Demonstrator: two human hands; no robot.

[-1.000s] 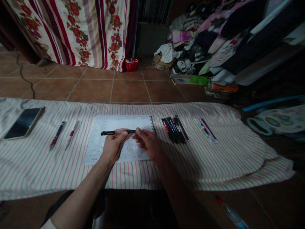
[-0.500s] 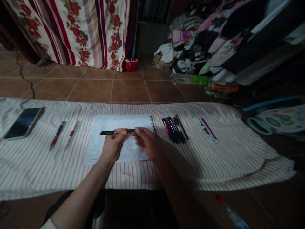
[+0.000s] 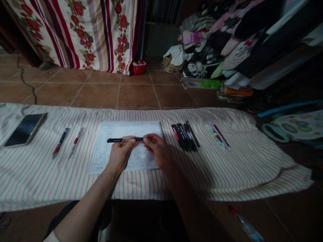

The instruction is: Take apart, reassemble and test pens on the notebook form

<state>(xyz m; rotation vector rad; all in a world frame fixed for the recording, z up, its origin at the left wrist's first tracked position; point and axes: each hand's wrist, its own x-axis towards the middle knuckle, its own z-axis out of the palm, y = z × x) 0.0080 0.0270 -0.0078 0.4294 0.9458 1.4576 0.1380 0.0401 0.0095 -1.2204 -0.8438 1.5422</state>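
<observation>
A black pen (image 3: 118, 140) lies level above an open spiral notebook (image 3: 111, 158) on a striped cloth (image 3: 227, 168). My left hand (image 3: 120, 155) pinches the pen near its middle. My right hand (image 3: 157, 151) pinches the pen's right end with its fingertips. Both hands hover over the written page.
A row of several dark pens (image 3: 185, 136) lies right of the notebook, with two more pens (image 3: 218, 137) beyond it. Two pens (image 3: 67, 143) and a phone (image 3: 24, 129) lie to the left. A plastic bottle (image 3: 246, 227) rests on the tiled floor. Piled clothes (image 3: 214, 43) fill the back right.
My right hand's fingers have closed a little onto the pen's right end. The pen and my left hand stay almost where they were.
</observation>
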